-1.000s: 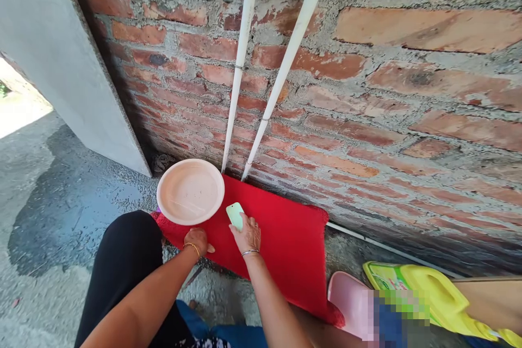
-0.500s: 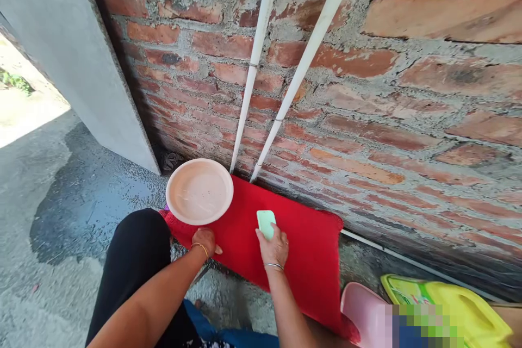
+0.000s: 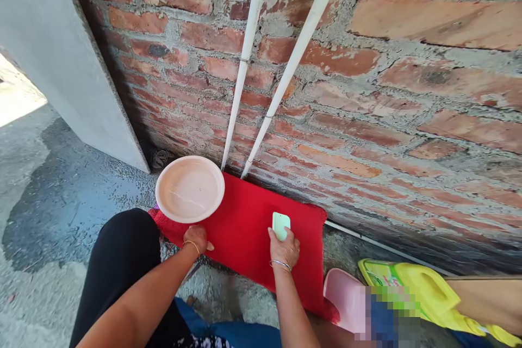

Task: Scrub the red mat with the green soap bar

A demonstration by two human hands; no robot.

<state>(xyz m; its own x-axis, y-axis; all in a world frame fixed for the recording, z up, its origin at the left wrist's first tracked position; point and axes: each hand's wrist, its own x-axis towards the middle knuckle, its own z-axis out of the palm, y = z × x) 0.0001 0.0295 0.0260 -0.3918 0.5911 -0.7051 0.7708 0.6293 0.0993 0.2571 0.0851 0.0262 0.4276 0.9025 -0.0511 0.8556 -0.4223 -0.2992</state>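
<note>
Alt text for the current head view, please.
A right hand holds a mint-green block, possibly a scrub brush, over a spread red cloth; the left hand is at the cloth's near edge, beside a pale peach basin. Behind is a brick wall with two white pipes; a yellow jug lies at lower right.

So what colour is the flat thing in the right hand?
The flat thing is pale mint green, seen best in the head view.

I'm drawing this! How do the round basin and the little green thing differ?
The basin is pale peach; the green thing is minty. The basin is wide and round; the green thing is small and oblong. The right hand holds the green thing, not the basin. Both look pale.
</note>
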